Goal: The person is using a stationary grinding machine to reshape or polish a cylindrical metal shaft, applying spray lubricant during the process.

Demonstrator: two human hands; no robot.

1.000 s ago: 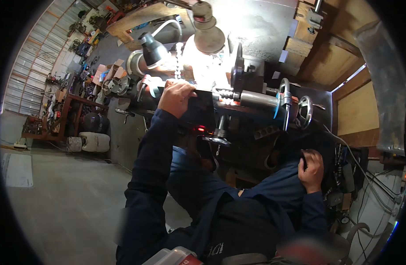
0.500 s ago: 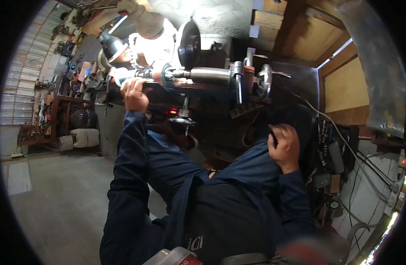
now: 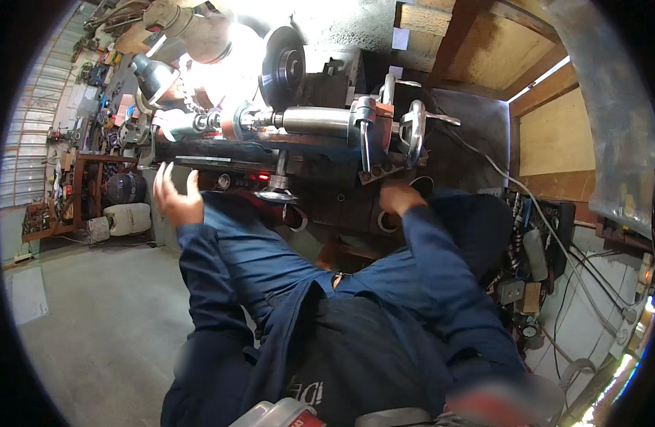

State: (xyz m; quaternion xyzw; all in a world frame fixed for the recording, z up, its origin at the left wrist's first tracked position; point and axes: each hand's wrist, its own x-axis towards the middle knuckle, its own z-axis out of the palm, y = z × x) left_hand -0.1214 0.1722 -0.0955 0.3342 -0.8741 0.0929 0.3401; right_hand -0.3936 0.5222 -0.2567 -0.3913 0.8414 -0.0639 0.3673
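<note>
My left hand (image 3: 179,199) is raised in front of the metal lathe (image 3: 249,151), fingers spread and holding nothing. The right hand (image 3: 401,198) is low beside a block with round holes (image 3: 381,174), under the lathe's tailstock (image 3: 317,121). Its fingers are blurred and partly hidden, so I cannot make out a grip or whether it touches the block. The tailstock's handwheel (image 3: 414,134) and upright clamp lever (image 3: 365,146) are above that hand. Between my hands, a smaller handwheel (image 3: 276,197) projects from the front of the lathe.
A bright lamp (image 3: 155,77) and a large round disc (image 3: 282,67) stand behind the lathe. A grey cable (image 3: 509,165) runs down the right side. Shelves of tools and a white jug (image 3: 127,219) are at left. My legs (image 3: 263,242) straddle the space below the machine.
My left hand has come off the lathe's left part, moving down and left, and opened. The right hand has left my thigh and moved up and left to the holed block.
</note>
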